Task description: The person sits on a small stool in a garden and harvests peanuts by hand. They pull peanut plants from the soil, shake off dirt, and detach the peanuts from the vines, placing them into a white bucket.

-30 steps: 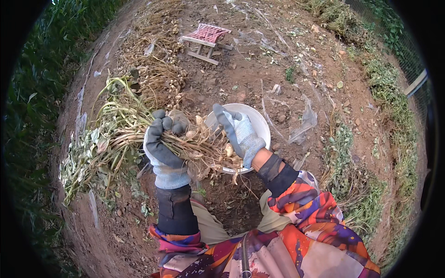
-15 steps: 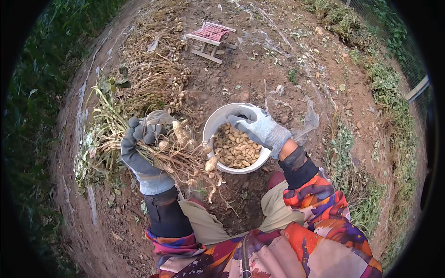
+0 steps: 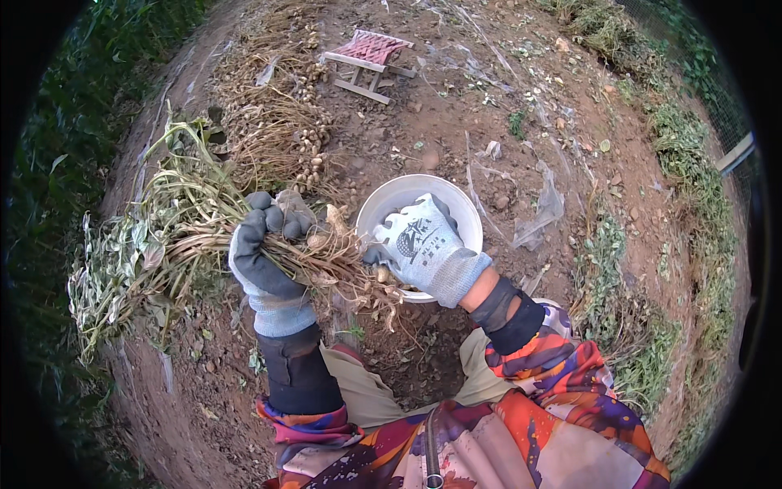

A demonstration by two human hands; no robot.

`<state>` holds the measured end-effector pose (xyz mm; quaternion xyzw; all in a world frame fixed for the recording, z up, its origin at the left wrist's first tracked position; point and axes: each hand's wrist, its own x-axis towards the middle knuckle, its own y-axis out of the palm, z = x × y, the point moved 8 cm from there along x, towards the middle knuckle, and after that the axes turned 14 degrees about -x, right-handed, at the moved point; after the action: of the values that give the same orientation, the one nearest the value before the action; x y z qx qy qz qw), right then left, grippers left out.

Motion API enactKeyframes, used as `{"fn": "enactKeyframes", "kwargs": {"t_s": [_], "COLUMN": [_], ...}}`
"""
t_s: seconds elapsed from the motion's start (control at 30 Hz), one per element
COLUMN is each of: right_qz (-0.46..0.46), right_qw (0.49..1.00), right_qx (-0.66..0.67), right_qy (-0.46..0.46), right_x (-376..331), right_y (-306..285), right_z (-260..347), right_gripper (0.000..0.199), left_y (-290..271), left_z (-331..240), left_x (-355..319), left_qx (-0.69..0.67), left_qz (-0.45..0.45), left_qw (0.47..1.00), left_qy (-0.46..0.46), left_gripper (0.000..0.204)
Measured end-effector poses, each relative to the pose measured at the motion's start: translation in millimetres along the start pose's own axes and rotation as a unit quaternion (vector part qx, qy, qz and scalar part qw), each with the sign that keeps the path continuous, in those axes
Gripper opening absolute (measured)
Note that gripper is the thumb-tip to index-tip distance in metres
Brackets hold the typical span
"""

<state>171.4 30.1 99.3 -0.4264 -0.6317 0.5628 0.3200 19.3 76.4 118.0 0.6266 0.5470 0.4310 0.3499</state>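
Note:
My left hand (image 3: 273, 265), in a grey-and-white work glove, is closed around a bundle of pulled peanut plants (image 3: 191, 240). Their wilted leaves trail out to the left, while the roots and a few pods (image 3: 336, 220) point right toward a white bucket (image 3: 476, 216). My right hand (image 3: 428, 248), gloved the same way, is over the bucket with its back up and its fingers curled in beside the root ends. Whatever those fingers pinch is hidden under the glove. The hand also covers most of the bucket's inside.
A row of uprooted peanut plants (image 3: 273, 114) lies ahead on the left. Beyond the bucket stands a low folding stool (image 3: 371, 53) with a red woven seat. Torn plastic film (image 3: 542, 212) lies on the soil at right. Green crops (image 3: 73, 130) border the left, a mesh fence (image 3: 721, 94) the far right.
My right hand has moved from inside the bucket leftward to the root ends, turning its back up. The plant bundle has shifted slightly right and its leaves have swung out. The peanuts in the bucket became mostly covered.

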Motion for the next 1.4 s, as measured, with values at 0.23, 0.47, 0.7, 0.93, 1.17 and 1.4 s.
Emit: {"fn": "enactKeyframes", "kwargs": {"t_s": [0.23, 0.47, 0.7, 0.93, 1.17, 1.4], "right_qz": [-0.192, 0.139, -0.238, -0.456, -0.15, -0.189], "right_qw": [0.957, 0.74, 0.919, 0.88, 0.764, 0.83], "right_qx": [0.127, 0.657, 0.298, 0.093, 0.623, 0.522], "right_qy": [0.178, 0.032, -0.102, 0.092, -0.073, -0.057], "right_x": [-13, -12, -21, -49, -10, -9], "right_y": [7, 22, -48, -75, -33, -30], "right_z": [-62, 8, 1, -32, -11, 6], "right_gripper": [0.017, 0.028, 0.027, 0.025, 0.035, 0.021], "left_y": [-2, -2, -4, -33, -29, 1], "left_z": [-18, -27, -30, -63, -71, -48], "left_x": [-1, -2, 2, 3, -6, -2], "left_qx": [-0.036, -0.028, -0.096, -0.14, 0.023, -0.05], "left_qz": [-0.02, -0.022, 0.024, 0.024, -0.042, 0.043], "left_qw": [0.997, 0.994, 0.991, 0.982, 0.968, 0.983], "left_qy": [0.059, 0.105, 0.087, 0.127, 0.244, 0.171], "left_gripper": [0.03, 0.029, 0.031, 0.032, 0.036, 0.032]}}
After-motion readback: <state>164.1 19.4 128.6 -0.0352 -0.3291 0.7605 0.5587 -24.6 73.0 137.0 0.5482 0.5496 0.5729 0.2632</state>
